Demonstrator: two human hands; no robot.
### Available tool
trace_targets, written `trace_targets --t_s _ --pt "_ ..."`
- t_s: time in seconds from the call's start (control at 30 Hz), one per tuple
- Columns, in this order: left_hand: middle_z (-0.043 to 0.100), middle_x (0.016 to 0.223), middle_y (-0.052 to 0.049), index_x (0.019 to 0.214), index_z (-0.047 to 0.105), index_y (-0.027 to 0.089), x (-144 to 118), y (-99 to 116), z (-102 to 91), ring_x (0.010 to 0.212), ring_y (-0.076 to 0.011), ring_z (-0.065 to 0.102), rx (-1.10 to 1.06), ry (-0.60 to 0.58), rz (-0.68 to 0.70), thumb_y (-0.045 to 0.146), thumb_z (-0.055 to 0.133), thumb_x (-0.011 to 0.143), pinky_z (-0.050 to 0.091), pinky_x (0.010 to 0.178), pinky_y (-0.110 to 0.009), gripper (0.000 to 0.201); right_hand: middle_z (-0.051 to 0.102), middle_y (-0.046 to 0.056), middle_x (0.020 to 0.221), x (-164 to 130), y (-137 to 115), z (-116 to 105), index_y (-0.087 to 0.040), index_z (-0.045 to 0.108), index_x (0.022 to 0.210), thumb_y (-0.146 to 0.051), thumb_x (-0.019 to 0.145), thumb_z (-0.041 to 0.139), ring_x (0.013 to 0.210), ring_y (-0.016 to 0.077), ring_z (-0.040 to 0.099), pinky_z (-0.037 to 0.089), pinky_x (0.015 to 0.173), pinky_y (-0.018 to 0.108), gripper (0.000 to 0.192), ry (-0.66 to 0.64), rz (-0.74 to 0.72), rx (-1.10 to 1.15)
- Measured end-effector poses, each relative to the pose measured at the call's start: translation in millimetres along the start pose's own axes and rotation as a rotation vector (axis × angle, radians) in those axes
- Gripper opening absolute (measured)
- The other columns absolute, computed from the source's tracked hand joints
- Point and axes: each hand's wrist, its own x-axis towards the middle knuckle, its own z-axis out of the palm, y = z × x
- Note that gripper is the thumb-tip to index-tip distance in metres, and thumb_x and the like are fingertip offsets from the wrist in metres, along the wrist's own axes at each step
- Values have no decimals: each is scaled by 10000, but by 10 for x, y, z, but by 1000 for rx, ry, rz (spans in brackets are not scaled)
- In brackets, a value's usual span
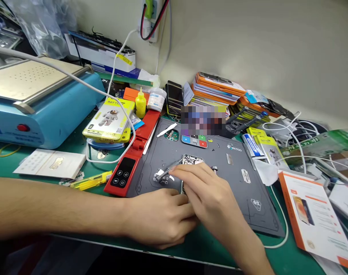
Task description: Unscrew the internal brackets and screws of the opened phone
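Note:
An opened phone (192, 159) lies on a dark grey work mat (220, 168), its inner parts showing at the top. My right hand (212, 189) reaches over it, thumb and fingers pinching a dark grey, slim, pen-shaped tool (166, 172); its exact kind cannot be made out. My left hand (165, 215) is closed at the phone's lower left edge, with curled fingers against it. Both hands cover the lower part of the phone. White scraps (160, 173) lie on the mat beside the tool.
A red device (124, 175) with touch buttons borders the mat on the left, near a yellow cutter (92, 180). A blue heating machine (47, 110) stands farther left. Battery boxes (109, 118) and a white jar (156, 99) are behind. An orange-white box (317, 217) lies right.

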Motion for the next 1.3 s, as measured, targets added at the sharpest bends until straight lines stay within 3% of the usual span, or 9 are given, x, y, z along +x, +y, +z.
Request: trace_targets --t_s 0.07,0.17,0.4,0.53,0.63,0.7,0.87,1.0,1.3 --pt "719 1091 -121 1155 711 91 -5 2 -4 891 -257 676 -14 -24 0 270 627 1048 564 806 -417 225 775 51 1266 125 53 -46 -185 702 1247 -83 1066 531 1103 217 686 584 935 360 269 -159 -82 -65" --pt "716 1159 -127 1278 678 65 -6 13 -24 886 -242 679 -19 -78 -16 271 582 1072 568 775 -397 307 791 57 1200 305 155 -63 -175 728 1214 -72 1025 608 1061 252 693 601 838 387 246 -309 -85 -188" --pt "708 1164 -122 1218 689 85 9 8 -46 873 -233 670 7 -92 -15 269 588 1065 567 767 -391 259 775 60 1067 448 231 -17 -188 765 1106 -73 961 713 922 243 681 577 723 373 193 -353 -157 -189" --pt "709 1204 -125 1198 696 94 7 -2 -46 888 -220 668 8 -95 -17 285 577 1065 565 777 -372 261 786 53 1107 391 283 -59 -221 736 1125 -162 1020 675 1014 234 724 605 807 366 135 -233 -134 -81" --pt "714 1234 -126 1192 695 97 1 1 -55 863 -202 656 -1 -88 -27 268 576 1065 573 729 -361 244 789 47 1157 308 332 -127 -250 681 1204 -226 1052 654 1049 214 756 633 901 380 156 -47 -45 19" --pt "715 1247 -132 1211 687 92 -2 5 -64 864 -198 658 -6 -88 -31 271 582 1068 576 703 -361 252 792 51 1158 249 349 -168 -251 658 1218 -237 1065 635 1016 195 774 654 880 360 156 74 61 124" --pt "711 1270 -141 1284 656 81 8 16 -80 925 -207 672 -24 -112 -56 262 523 1100 578 741 -359 291 808 32 1124 146 379 -192 -274 688 1188 -298 1030 704 887 153 766 656 721 275 161 291 405 756" --pt "705 1277 -141 1308 645 68 21 19 -79 905 -209 658 -43 -108 -60 259 509 1101 561 713 -366 312 820 19 1064 98 416 -176 -289 680 1191 -294 992 751 776 132 729 660 731 289 212 341 456 956" --pt "711 1269 -139 1331 639 61 10 28 -81 858 -206 646 -40 -96 -56 259 479 1112 546 695 -369 335 802 16 1038 86 353 -124 -315 603 1395 -310 987 743 777 156 749 681 716 325 432 361 468 929"
